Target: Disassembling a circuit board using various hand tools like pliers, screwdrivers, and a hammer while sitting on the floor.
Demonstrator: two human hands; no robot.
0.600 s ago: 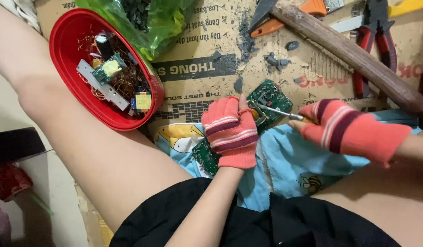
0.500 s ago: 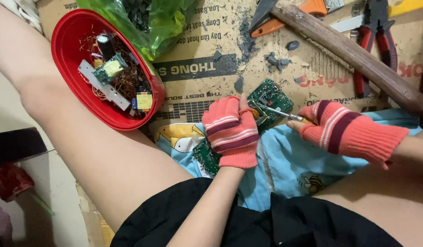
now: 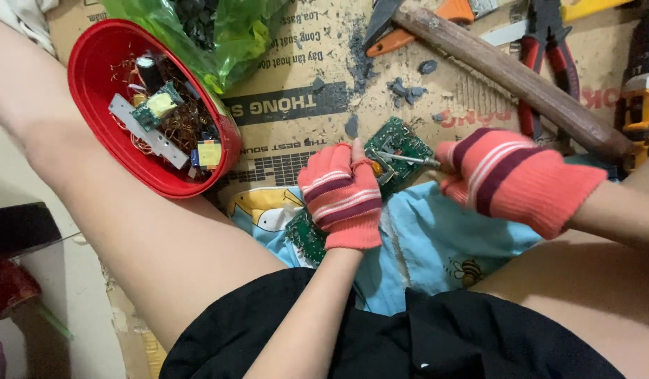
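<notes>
Left hand [image 3: 341,191], in a red striped glove, is clamped down on a green circuit board [image 3: 402,144], fingers curled over its near edge. Right hand [image 3: 503,174], same glove, is closed around a thin metal tool [image 3: 407,158] whose tip rests on the board just beside the left fingertips. The board lies between both hands on flattened cardboard [image 3: 289,105], partly over a light blue cloth [image 3: 437,242] below the wrists. Past the right hand: wooden-handled hammer [image 3: 514,74] and red-handled pliers [image 3: 549,56]. Left of the left hand: red oval tub [image 3: 93,84] of board scraps and copper wire, green plastic bag [image 3: 226,35] beyond it.
</notes>
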